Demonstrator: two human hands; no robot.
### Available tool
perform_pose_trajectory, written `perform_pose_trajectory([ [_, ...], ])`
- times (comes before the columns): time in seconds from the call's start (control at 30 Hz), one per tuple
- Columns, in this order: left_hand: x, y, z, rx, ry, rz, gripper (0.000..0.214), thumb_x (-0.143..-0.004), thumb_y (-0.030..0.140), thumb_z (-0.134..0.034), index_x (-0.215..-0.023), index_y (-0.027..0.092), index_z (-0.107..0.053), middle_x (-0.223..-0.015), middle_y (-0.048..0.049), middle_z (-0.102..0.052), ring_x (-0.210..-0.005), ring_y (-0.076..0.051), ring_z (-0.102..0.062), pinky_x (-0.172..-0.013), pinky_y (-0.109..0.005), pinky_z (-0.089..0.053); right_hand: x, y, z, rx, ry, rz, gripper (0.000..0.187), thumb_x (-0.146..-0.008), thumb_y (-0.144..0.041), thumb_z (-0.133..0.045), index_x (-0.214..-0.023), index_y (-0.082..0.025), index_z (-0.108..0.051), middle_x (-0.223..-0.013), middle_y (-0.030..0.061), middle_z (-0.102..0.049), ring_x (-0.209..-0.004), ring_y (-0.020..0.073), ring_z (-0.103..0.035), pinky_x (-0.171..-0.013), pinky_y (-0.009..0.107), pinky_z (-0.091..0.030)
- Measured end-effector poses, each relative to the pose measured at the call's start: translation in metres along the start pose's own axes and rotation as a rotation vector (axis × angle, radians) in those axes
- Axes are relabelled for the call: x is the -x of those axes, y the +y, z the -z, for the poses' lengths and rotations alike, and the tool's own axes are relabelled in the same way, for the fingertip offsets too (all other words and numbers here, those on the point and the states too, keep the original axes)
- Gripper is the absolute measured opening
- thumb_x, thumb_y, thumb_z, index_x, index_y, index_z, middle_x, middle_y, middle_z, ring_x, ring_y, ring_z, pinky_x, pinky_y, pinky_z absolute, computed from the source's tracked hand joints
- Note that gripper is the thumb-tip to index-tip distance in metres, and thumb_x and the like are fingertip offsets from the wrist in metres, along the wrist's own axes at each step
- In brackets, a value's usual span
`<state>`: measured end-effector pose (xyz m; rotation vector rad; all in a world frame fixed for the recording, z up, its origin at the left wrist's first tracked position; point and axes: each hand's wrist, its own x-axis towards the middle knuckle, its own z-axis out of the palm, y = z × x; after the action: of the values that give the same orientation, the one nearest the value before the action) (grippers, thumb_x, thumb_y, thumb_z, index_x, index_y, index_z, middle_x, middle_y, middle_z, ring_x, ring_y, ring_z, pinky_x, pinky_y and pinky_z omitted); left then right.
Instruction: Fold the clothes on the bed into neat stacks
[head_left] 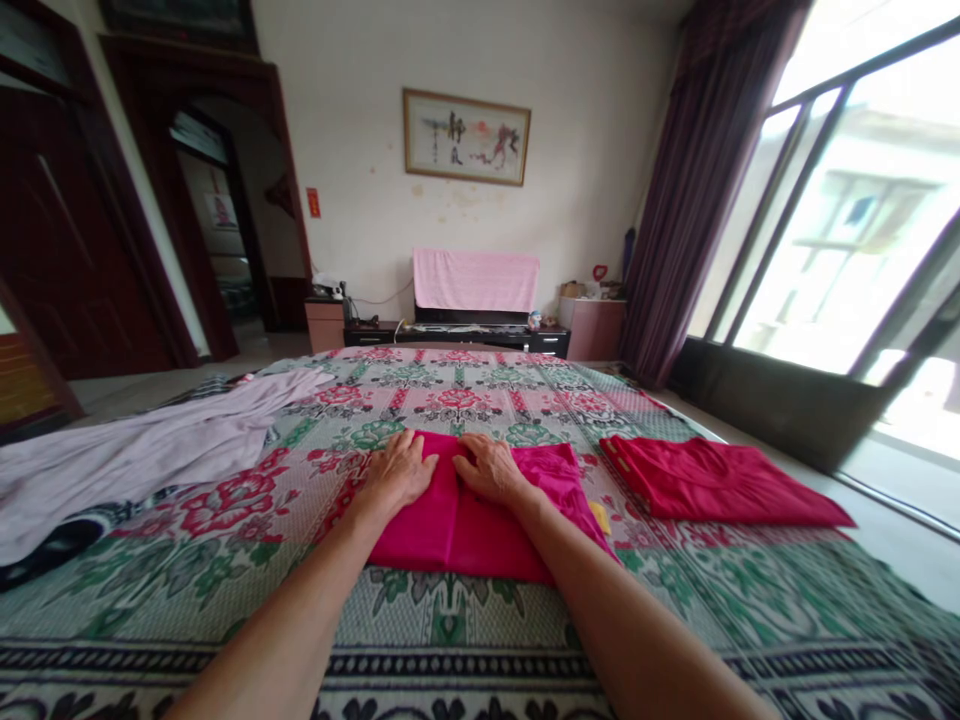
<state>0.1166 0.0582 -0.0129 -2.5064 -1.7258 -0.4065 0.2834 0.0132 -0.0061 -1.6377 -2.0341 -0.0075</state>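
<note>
A bright magenta folded garment lies flat on the patterned bedspread in front of me. My left hand rests palm down near its far left edge, thumb apart from the fingers. On the far middle part of the same cloth lies my right hand, also palm down with the thumb spread. Neither hand grips the fabric. Some looser folds of the garment bunch up to the right of my right hand, where a small yellow patch shows. Which kind of garment it is, I cannot tell.
A folded red garment lies to the right on the bedspread. Pale pink clothing is heaped at the left, beside something black. Beyond the bed stand a low cabinet and a screen under a pink towel.
</note>
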Motion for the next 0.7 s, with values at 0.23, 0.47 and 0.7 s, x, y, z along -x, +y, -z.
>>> perform_pose_trajectory([
  [0.23,-0.001,-0.001,-0.001,0.03,-0.081,0.032,0.057,-0.092,0.047,-0.028,-0.135,0.015,-0.046,-0.15,-0.0132,-0.036,-0.138,-0.027,-0.032,-0.109,-0.044,-0.029,0.002,-0.003,0.005,0.091,-0.083,-0.05,0.02,-0.085,-0.032,-0.045,-0.093,-0.019,-0.058,-0.105,0.0071,-0.064,-0.103,0.0217,-0.053,-0.086,0.036,-0.034],
  [0.47,0.004,0.002,0.01,0.043,-0.026,0.004,0.053,-0.09,0.045,-0.034,-0.131,0.015,-0.05,-0.145,-0.0146,-0.042,-0.134,-0.027,-0.037,-0.106,-0.043,-0.033,0.005,-0.001,0.002,0.07,-0.037,-0.039,0.02,-0.087,-0.034,-0.045,-0.094,-0.02,-0.058,-0.111,0.0079,-0.063,-0.106,0.0214,-0.053,-0.087,0.036,-0.034],
  [0.7,0.005,0.008,0.022,0.071,-0.217,-0.1,0.068,-0.085,0.058,-0.036,-0.139,0.017,-0.042,-0.152,-0.0142,-0.031,-0.14,-0.03,-0.028,-0.111,-0.047,-0.025,0.003,0.001,0.003,-0.026,0.007,-0.027,0.027,-0.092,-0.031,-0.037,-0.095,-0.022,-0.063,-0.105,0.0048,-0.067,-0.101,0.0186,-0.058,-0.087,0.032,-0.039],
])
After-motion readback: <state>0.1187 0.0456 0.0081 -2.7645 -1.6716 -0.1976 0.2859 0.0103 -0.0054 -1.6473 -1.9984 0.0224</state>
